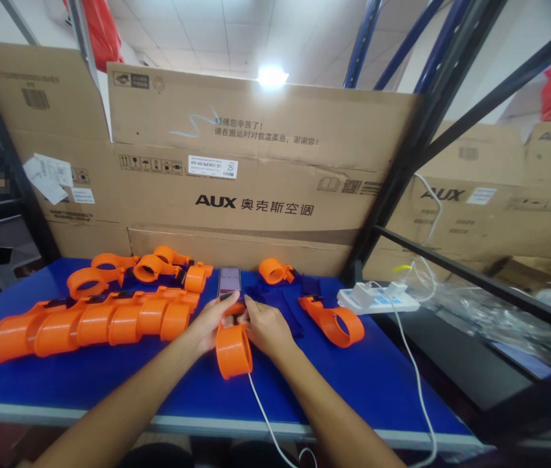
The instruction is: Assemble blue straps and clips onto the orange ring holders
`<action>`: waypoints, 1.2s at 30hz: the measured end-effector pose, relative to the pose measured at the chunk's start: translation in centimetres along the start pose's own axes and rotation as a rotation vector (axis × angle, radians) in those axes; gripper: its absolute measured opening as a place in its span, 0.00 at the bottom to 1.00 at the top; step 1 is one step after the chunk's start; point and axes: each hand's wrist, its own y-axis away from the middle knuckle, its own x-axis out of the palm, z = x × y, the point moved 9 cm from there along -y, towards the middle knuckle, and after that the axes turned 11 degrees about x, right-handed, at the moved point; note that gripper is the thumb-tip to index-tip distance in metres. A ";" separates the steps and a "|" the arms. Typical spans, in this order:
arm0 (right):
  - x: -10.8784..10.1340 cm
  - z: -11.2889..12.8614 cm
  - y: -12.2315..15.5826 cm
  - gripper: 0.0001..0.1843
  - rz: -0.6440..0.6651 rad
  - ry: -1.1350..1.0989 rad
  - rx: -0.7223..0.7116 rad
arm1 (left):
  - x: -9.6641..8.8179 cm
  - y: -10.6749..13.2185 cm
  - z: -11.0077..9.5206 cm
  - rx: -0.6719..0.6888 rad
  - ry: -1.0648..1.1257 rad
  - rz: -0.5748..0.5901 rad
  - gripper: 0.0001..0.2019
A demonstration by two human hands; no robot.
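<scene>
My left hand [213, 323] and my right hand [266, 329] meet over an orange plastic ring piece [233, 351] that lies on the blue table [110, 380]. Both hands pinch the narrow top end of this piece, fingers closed on it. Just behind the hands a phone [229, 281] lies flat with its screen lit. Dark blue straps [282, 302] lie to the right of the hands.
A row of orange ring pieces [90, 323] lies at the left, with more loose ones [141, 268] behind. Another orange piece [334, 321] lies at the right. A white power strip [377, 298] with cables sits at the table's right edge. Cardboard boxes [256, 169] wall the back.
</scene>
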 end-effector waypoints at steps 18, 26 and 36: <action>-2.5 -1.3 -0.6 0.21 -0.054 -0.434 0.011 | -1.0 0.0 -2.9 0.307 -0.356 -0.109 0.22; -2.6 -1.3 -0.3 0.22 -0.134 -0.461 0.067 | -0.8 0.0 -3.1 0.343 -0.418 -0.087 0.22; -2.8 -1.2 -0.3 0.21 -0.144 -0.441 0.053 | -0.9 -0.1 -2.9 0.331 -0.420 -0.085 0.22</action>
